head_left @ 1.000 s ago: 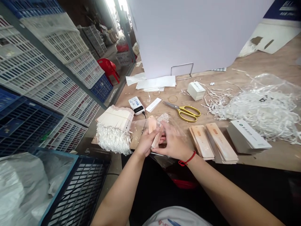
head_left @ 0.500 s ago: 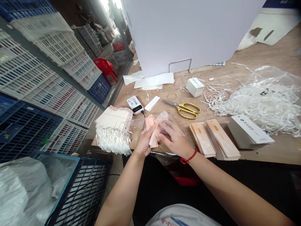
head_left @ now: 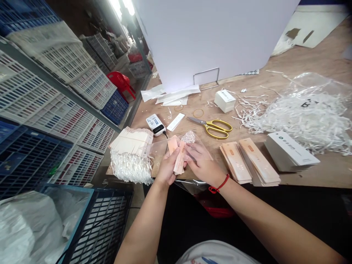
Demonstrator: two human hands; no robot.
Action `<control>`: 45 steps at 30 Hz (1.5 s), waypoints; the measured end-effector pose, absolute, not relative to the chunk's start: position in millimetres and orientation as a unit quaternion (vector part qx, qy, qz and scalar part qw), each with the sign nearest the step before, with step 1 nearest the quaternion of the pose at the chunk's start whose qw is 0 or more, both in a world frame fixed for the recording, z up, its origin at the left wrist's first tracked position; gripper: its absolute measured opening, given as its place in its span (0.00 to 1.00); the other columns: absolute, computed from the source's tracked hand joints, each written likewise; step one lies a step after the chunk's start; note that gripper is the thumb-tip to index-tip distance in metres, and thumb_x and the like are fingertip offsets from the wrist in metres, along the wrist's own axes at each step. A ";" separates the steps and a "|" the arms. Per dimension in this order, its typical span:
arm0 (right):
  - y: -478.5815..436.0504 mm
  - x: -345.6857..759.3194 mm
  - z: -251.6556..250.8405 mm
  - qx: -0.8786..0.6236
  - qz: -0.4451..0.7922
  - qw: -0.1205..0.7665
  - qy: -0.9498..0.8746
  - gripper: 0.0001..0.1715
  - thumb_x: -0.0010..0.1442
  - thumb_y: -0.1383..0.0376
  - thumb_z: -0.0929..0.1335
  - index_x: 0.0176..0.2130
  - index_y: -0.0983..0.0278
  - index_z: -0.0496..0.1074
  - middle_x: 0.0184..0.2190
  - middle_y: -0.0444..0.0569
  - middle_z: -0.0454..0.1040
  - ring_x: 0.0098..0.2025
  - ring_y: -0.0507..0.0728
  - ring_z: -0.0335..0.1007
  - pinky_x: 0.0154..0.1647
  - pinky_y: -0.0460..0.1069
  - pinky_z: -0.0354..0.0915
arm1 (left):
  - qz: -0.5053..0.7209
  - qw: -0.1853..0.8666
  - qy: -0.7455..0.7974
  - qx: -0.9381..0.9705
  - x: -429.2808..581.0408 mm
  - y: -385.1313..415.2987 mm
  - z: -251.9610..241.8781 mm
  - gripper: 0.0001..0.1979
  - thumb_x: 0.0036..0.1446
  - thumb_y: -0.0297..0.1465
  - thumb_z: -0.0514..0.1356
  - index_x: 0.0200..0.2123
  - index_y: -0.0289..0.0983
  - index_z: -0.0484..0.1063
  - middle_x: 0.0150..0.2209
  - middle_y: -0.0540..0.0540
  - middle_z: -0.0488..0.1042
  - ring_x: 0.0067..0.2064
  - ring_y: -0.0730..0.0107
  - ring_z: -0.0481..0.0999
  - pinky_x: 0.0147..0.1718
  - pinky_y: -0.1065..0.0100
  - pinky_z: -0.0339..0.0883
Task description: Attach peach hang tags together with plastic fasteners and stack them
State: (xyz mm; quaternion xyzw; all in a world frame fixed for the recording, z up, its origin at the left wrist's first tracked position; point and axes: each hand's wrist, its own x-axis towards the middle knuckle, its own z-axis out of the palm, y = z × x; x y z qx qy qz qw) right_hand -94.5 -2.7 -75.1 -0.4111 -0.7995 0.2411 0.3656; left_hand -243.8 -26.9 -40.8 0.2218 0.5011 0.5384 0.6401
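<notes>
My left hand (head_left: pixel 166 168) is closed around several narrow peach paper tags (head_left: pixel 179 161), held fanned at the table's front edge. From the right, my right hand (head_left: pixel 202 164) pinches the tags' side with bent fingers; its fingertips are partly hidden. Just beyond the fingers lies a small heap of clear, glittery bits (head_left: pixel 188 136) in a clear plastic bag, which spreads under both hands. To the left is a thick row of cream tags (head_left: pixel 132 141) with white strings (head_left: pixel 130 167). On the right lie two stacks of peach tags (head_left: pixel 235 161) (head_left: pixel 258 159).
Yellow-handled scissors (head_left: pixel 218 128) lie behind my hands, beside a white device with a cable (head_left: pixel 156 124). A block of white cards (head_left: pixel 293 150) and a pile of white strings (head_left: pixel 310 113) sit to the right. A large white panel (head_left: pixel 214 36) stands behind. Crates (head_left: pixel 107 216) flank the left.
My right fingers have shifted slightly up along the peach tags, whose printed face now shows more. The whole view has moved a little.
</notes>
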 end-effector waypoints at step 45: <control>-5.3 -93.1 -62.2 -0.418 0.281 0.361 -0.785 0.50 0.53 0.49 0.75 0.65 0.64 0.58 0.59 0.59 0.70 0.60 0.69 0.65 0.61 0.65 0.62 | 0.499 0.645 0.531 0.232 -248.6 -24.0 -40.5 0.19 0.58 0.39 0.68 0.45 0.29 0.77 0.38 0.37 0.81 0.28 0.70 0.79 0.25 0.74 0.73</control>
